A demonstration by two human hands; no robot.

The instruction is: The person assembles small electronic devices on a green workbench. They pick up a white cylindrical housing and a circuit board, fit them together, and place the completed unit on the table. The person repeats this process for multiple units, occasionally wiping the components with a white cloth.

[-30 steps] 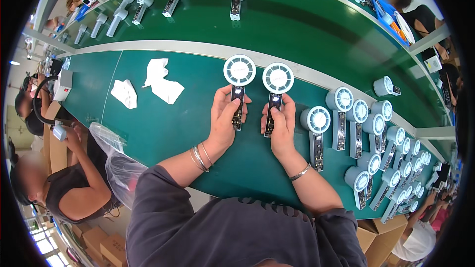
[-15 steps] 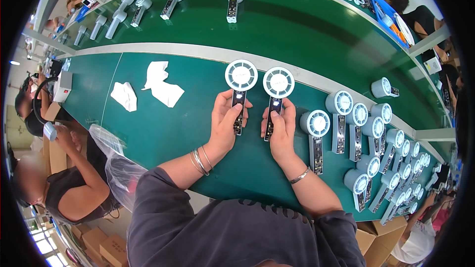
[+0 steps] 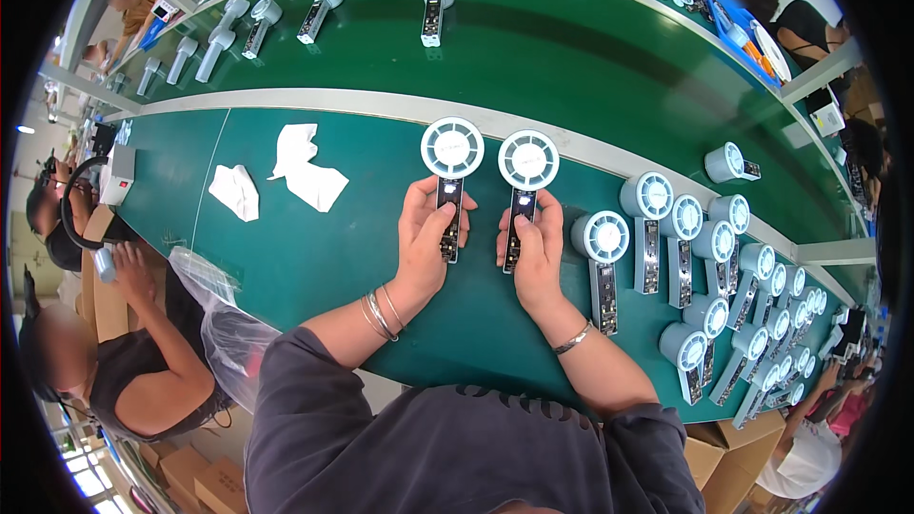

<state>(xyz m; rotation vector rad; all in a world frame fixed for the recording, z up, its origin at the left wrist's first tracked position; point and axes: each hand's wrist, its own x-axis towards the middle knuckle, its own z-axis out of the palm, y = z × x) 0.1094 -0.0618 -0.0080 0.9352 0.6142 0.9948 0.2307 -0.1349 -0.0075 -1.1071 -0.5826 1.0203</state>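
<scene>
My left hand (image 3: 425,236) is closed round the handle of a pale blue handheld fan (image 3: 452,147), its thumb on the bare circuit board set in the handle. A second handheld fan (image 3: 528,160) of the same kind is gripped by my right hand (image 3: 538,252), with the thumb likewise on the board. Both fans are upright side by side, round grilles at the far end, and a small white light glows on each board. Nearest to my right hand on the bench lies another handheld fan (image 3: 606,238) with its board uncovered.
Rows of similar fans (image 3: 684,347) cover the bench's right side. White cloths (image 3: 309,171) lie at left. Beyond a pale rail (image 3: 371,112), more fans (image 3: 435,5) rest on a green surface. A co-worker (image 3: 157,352) sits at left by a clear plastic bag (image 3: 219,314).
The view has shifted slightly, and both hands keep hold of their fans. The co-worker's hand at the left has changed position around a pale blue fan.
</scene>
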